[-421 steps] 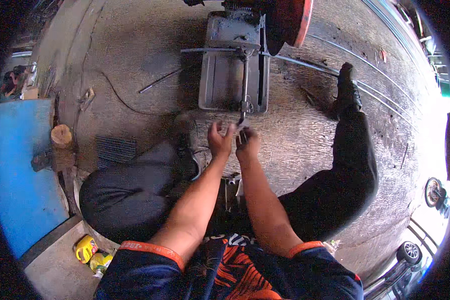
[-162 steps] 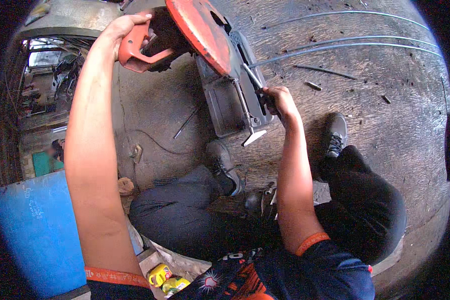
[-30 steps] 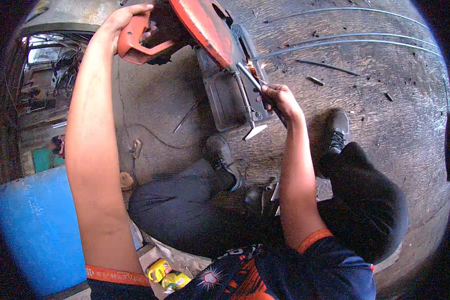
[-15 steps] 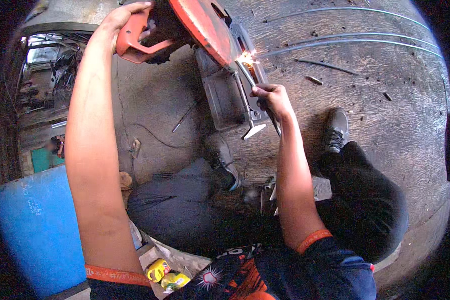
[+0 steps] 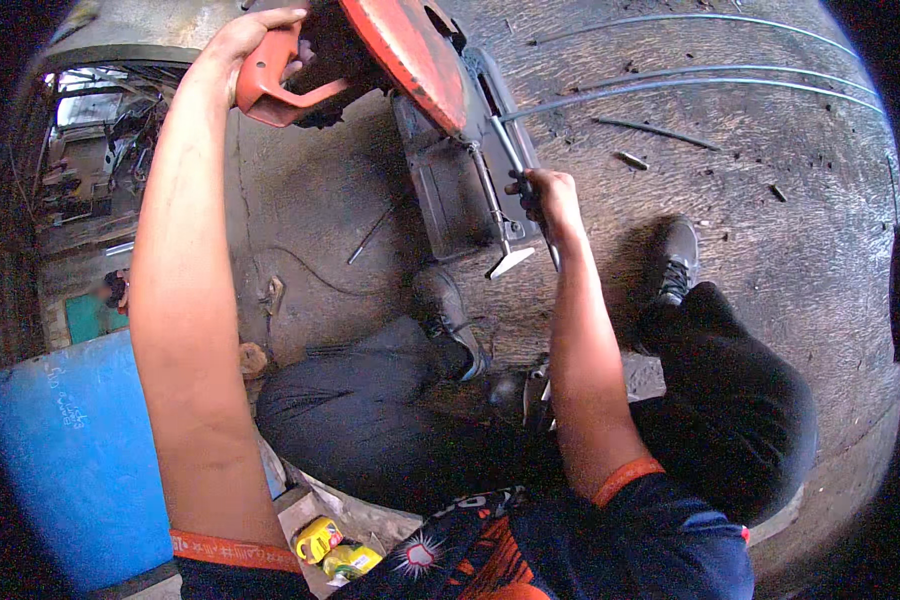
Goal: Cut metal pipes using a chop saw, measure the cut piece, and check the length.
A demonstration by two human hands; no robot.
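Note:
A chop saw with a red-orange blade guard (image 5: pixel 405 60) and a grey base (image 5: pixel 448 185) stands on the floor before me. My left hand (image 5: pixel 240 48) is wrapped round its red D-shaped handle (image 5: pixel 265 88) at the upper left. In my right hand (image 5: pixel 550 205) is a thin grey metal rod (image 5: pixel 508 145), its far end beside the saw's base, just right of the guard's lower tip. The clamp screw (image 5: pixel 488 195) with its pale crank handle (image 5: pixel 510 263) lies left of that hand. The guard hides the blade.
Long thin rods (image 5: pixel 710 86) stretch across the floor at the upper right, with a short dark rod (image 5: pixel 655 133) and cut-off pieces (image 5: pixel 631 160) nearby. My shoes (image 5: pixel 676 260) flank the saw's near end. A blue panel (image 5: pixel 80 450) stands at left, yellow packets (image 5: pixel 335 550) below.
The sparks at the guard's tip are gone. The rod's far end has shifted slightly right, away from the guard. My left hand still grips the handle.

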